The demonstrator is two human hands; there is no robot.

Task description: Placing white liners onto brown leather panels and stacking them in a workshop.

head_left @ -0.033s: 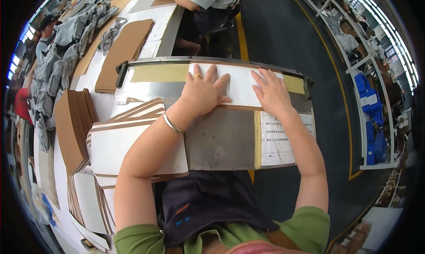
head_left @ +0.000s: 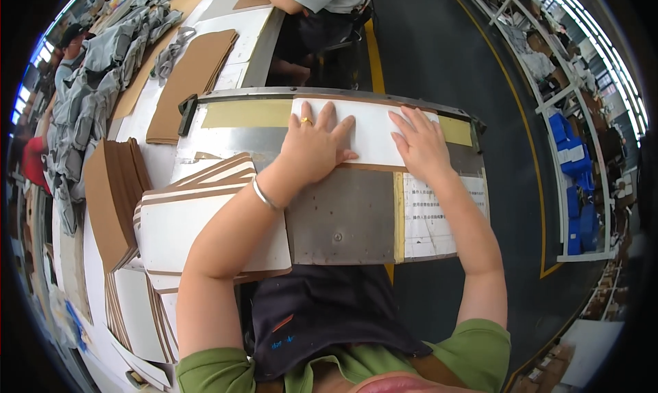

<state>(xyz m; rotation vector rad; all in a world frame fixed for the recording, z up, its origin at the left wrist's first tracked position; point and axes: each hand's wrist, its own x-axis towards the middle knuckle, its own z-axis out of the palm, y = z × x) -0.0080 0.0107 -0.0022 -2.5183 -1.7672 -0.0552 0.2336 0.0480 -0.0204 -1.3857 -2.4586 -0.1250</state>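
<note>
A white board with brown edging [head_left: 373, 136] lies flat near the far side of a grey metal work plate [head_left: 336, 215]. My left hand [head_left: 317, 139] rests on the board's left part, fingers spread, with a ring and a bracelet showing. On the board's right end lies my right hand [head_left: 419, 139], its fingers stretched out. Neither hand grips anything. Beyond the fingertips a metal bar [head_left: 329, 92] runs along the plate's far edge. Yellowish strips [head_left: 247, 114] show at either side of the board.
Fanned white boards with brown edges [head_left: 205, 218] lie left of the plate. Stacks of brown boards [head_left: 110, 194] stand farther left, with grey fabric pieces [head_left: 110, 57] behind. A person [head_left: 329, 2] sits at the far table. Shelving with blue bins [head_left: 572, 153] stands right.
</note>
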